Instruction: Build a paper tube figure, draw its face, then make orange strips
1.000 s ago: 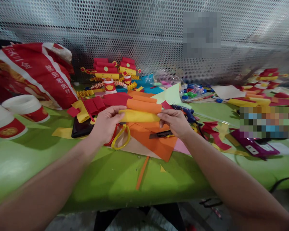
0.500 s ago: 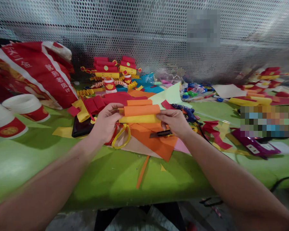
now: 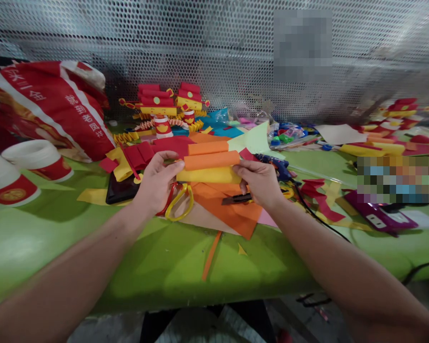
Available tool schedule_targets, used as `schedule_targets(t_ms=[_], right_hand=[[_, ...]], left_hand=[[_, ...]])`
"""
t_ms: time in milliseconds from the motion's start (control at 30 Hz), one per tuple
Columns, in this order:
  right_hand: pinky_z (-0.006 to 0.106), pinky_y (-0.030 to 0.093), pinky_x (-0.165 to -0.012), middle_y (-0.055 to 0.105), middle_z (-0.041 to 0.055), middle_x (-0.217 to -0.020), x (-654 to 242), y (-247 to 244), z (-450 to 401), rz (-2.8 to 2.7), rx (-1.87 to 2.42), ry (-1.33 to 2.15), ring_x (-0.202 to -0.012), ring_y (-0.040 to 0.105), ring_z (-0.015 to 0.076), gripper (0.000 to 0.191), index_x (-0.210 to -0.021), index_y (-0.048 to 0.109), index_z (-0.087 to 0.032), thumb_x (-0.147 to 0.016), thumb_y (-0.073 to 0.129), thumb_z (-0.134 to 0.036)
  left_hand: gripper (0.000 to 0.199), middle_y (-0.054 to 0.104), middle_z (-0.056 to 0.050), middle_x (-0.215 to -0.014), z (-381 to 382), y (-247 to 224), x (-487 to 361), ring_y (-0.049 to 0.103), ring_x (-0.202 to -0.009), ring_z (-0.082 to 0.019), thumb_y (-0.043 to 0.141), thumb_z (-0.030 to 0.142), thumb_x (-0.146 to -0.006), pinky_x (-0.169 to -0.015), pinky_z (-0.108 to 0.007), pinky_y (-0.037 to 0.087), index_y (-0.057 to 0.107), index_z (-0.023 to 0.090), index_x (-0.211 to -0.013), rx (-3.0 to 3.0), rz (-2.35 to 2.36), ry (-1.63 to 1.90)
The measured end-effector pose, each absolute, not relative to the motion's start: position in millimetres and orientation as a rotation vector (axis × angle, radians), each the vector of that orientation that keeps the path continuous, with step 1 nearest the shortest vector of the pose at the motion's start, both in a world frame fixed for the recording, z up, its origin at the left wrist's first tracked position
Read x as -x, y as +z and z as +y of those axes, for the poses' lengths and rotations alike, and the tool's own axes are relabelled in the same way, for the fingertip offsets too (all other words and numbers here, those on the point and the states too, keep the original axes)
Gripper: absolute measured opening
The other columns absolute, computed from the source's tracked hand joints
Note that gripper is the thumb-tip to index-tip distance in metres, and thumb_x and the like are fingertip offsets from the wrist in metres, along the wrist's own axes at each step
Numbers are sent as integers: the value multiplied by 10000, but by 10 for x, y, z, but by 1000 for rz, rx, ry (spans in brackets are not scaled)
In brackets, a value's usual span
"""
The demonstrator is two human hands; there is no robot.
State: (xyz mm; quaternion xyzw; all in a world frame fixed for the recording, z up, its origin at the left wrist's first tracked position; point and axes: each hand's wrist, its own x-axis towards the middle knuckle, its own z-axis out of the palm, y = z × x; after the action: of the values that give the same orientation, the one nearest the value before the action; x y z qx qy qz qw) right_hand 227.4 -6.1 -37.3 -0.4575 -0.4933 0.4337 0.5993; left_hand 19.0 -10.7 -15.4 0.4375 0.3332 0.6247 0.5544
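Between my two hands, above the table, is a paper piece made of orange paper rolls [image 3: 211, 160] joined to a yellow paper roll [image 3: 208, 175] below them. My left hand [image 3: 161, 178] pinches its left end, thumb toward me. At the right end, the thumb and fingers of my right hand [image 3: 257, 180] are closed on it. Under the held piece lie scissors with red and yellow handles [image 3: 179, 202], orange paper sheets [image 3: 232, 214] and a utility knife [image 3: 238, 198]. Just behind my right hand rests a dark blue glue gun [image 3: 277, 164].
Paper figures with red hats [image 3: 158, 107] stand at the back before a perforated metal screen [image 3: 229, 43]. On the left are stacked paper cups [image 3: 12, 181] and a red bag [image 3: 57, 105]. A purple power strip [image 3: 379, 214] and red paper scraps [image 3: 321, 200] lie on the right.
The orange and yellow paper piece has tilted slightly, its orange rolls now rising toward the right. Both hands keep their hold, and my left thumb has shifted up a little.
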Motion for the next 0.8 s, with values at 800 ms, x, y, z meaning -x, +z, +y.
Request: schedule_targets(t_ms=[800], right_hand=[[210, 350, -436, 592, -33, -508, -2292, -320, -45, -1102, 1092, 1175, -448, 429, 49, 206, -576, 709, -193, -479, 789, -356]], left_hand=[[124, 684, 1, -625, -71, -225, -177, 632, -595, -153, 728, 153, -523, -605, -269, 503, 680, 178, -634, -1051, 947, 1285]])
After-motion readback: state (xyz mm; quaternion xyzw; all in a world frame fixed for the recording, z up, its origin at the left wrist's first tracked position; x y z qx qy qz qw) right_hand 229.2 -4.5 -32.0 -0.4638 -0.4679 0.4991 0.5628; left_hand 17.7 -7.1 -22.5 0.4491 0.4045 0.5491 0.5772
